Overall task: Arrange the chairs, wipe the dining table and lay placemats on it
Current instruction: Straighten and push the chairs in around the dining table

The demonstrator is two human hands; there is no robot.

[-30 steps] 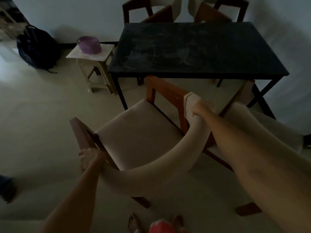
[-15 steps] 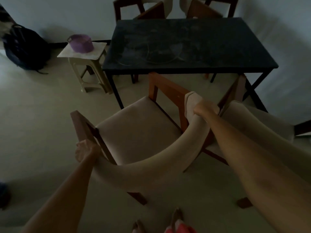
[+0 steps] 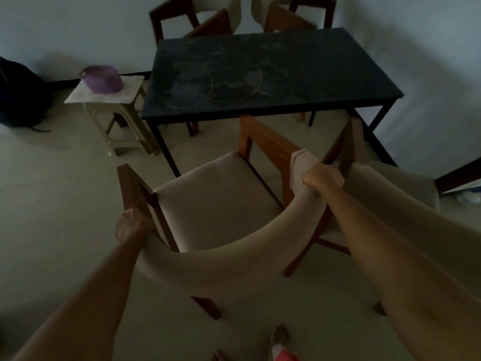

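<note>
A wooden armchair [image 3: 216, 199] with a beige seat and a curved beige backrest stands in front of me, its front facing the dark dining table [image 3: 273, 71]. My left hand [image 3: 131, 225] grips the left end of the backrest. My right hand [image 3: 324, 178] grips the right end of the same backrest. A second beige chair [image 3: 385, 183] stands close against the first one's right side, partly hidden by my right arm. Several round clear placemats [image 3: 213, 87] lie overlapping on the dusty tabletop.
Two more chairs [image 3: 192, 19] stand at the table's far side against the wall. A plastic stool [image 3: 114, 110] with a purple basket [image 3: 102, 79] stands left of the table. A dark backpack [image 3: 18, 95] lies at the far left. My feet show at the bottom edge.
The armchair and both my hands have moved closer to the table's near edge, and I have stepped forward with them. Both grips stay the same.
</note>
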